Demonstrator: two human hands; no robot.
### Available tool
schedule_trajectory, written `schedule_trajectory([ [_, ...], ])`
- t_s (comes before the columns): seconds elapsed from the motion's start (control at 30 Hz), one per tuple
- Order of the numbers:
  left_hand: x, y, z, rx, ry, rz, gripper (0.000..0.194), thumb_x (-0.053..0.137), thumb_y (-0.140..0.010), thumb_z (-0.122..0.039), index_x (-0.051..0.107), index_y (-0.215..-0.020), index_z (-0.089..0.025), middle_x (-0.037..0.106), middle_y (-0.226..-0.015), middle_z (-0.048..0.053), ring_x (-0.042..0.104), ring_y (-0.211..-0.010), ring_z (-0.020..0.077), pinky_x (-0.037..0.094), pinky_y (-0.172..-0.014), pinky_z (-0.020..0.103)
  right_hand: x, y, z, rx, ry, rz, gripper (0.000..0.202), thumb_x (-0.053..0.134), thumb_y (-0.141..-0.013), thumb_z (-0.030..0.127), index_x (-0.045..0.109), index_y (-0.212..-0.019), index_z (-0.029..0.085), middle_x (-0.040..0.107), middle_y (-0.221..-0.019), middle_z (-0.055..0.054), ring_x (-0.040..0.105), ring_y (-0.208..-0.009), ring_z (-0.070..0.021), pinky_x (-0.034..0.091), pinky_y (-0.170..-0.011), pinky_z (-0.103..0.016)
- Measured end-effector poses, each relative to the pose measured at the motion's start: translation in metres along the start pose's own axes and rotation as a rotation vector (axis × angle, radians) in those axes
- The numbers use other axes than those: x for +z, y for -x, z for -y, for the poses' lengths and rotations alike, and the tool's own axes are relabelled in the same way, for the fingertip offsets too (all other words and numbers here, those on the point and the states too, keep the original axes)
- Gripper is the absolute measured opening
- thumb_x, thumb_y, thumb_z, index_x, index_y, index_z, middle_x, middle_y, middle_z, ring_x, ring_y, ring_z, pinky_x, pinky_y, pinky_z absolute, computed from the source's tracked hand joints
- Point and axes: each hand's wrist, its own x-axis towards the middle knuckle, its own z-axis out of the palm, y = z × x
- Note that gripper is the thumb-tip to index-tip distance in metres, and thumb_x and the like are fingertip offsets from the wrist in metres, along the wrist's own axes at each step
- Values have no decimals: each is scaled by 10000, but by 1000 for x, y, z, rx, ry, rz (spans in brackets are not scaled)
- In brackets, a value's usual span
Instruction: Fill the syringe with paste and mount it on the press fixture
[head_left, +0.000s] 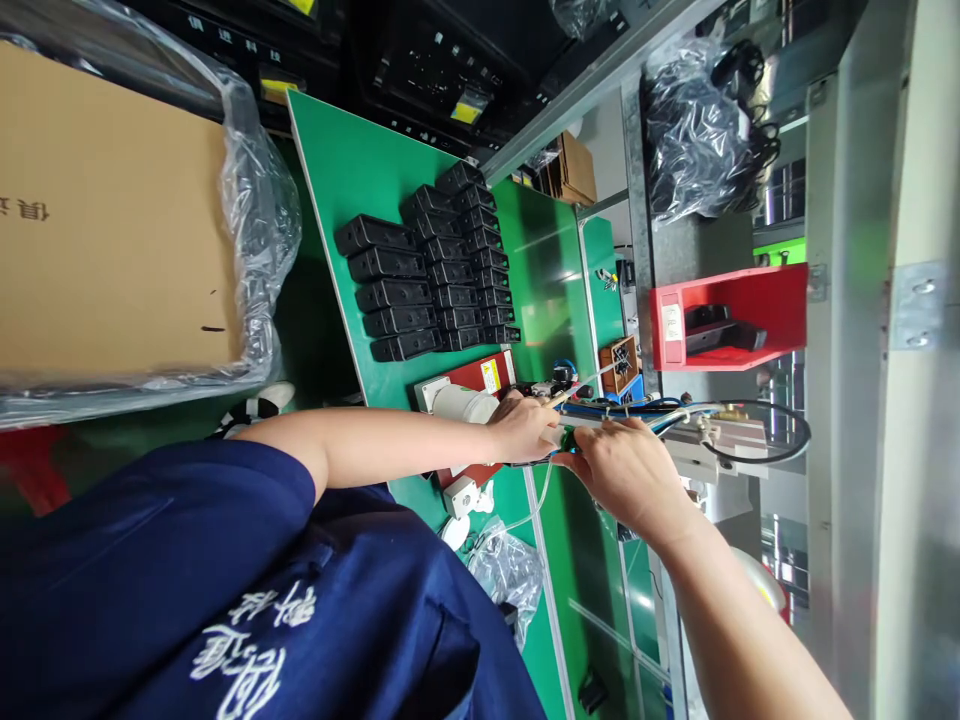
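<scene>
the right hand's (619, 465) fingers pinch a small green piece (568, 440) above the red machine (489, 376) by the desk's (360, 165) far edge; the left hand's (521, 427) fingers curl just beside it, their hold unclear. black housings (397, 292) line up between near and far edges.

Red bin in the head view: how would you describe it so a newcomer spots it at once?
From the green table, go right to the narrow grey metal bar. Just right of it in the picture is the red bin, with black parts inside. Unlike the yellow-labelled red base on the table, it bears a white label.
</scene>
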Motion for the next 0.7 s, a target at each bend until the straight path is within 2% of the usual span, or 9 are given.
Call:
schedule_trajectory([
  [0.1, -10, 0, -2, 34, -12, 79, 162, 615, -764, -329, 666, -708, -186, 697, -821, 60, 651, -853, 239, 426, -770, 367, -1, 2, 1, 6, -6, -16, 375, 450, -956, 382, 634, -712, 165, 688, -642, -105, 669, -665, -253, 307, -644, -341],
  [0.2, -23, -3, -5, 81, -39, 218, 219, 582, -787, -344, 665, -666, -181, 686, -740, 66, 649, -774, 242, 415, -728, 372, -2, 4, 0, 0, -6, -21, 362, 472, -947, 379, 631, -705, 161, 688, -639, -107, 668, -666, -253, 317, -648, -343],
  [0.33, -31, -11, -5, 80, -28, 340, 301, 574, -798, -405, 665, -622, -178, 627, -604, 47, 626, -666, 222, 397, -671, 341, -4, 6, -2, -32, -18, -11, 266, 602, -880, 385, 633, -746, 157, 694, -666, -94, 667, -693, -257, 332, -657, -342],
  [0.53, -24, -14, 0, 94, -13, 338, 333, 532, -836, -407, 667, -634, -179, 594, -570, 31, 605, -632, 208, 395, -680, 337, -5, 4, -2, -51, -21, -16, 159, 693, -820, 288, 628, -774, 150, 678, -648, -73, 652, -682, -247, 354, -655, -345],
  [0.63, -23, -12, 0, 112, -19, 327, 330, 520, -840, -389, 656, -628, -177, 601, -577, 29, 594, -619, 195, 396, -692, 342, -5, 7, -2, -60, -58, -72, 208, 719, -796, 333, 623, -750, 154, 672, -664, -73, 641, -705, -256, 390, -661, -359],
  [0.7, -23, -11, 0, 135, -34, 280, 318, 521, -838, -372, 645, -625, -171, 626, -621, 35, 604, -656, 193, 395, -698, 337, -5, 11, -3, -47, -137, -164, 263, 710, -800, 394, 620, -738, 155, 679, -706, -86, 644, -779, -274, 438, -695, -378],
])
